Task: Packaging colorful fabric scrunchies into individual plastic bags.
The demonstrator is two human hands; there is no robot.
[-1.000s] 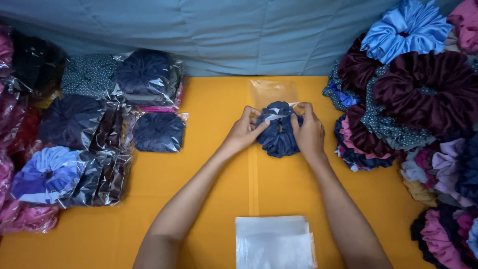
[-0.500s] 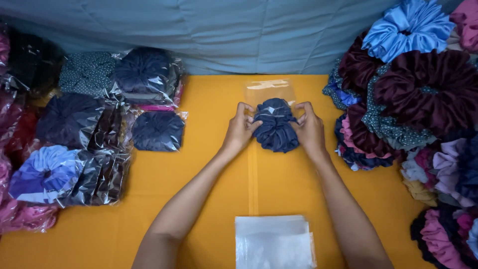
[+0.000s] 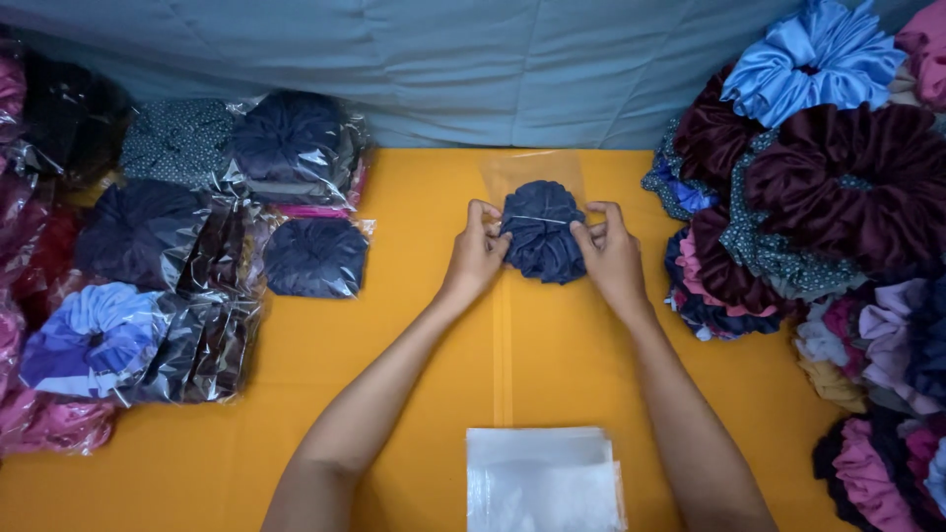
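Note:
A dark navy scrunchie lies on the orange table, partly pushed into a clear plastic bag whose far end rests flat toward the blue backdrop. My left hand pinches the bag's open edge on the scrunchie's left side. On the right side, my right hand pinches the same edge. The scrunchie's near half sticks out of the bag between my fingers.
Bagged scrunchies in navy, black, blue and pink are piled at the left. Loose scrunchies in maroon, light blue, pink and navy are heaped at the right. A stack of clear bags lies at the near edge.
Both hands have shifted slightly away from me with the scrunchie, and the bag's edge now sits further down over it.

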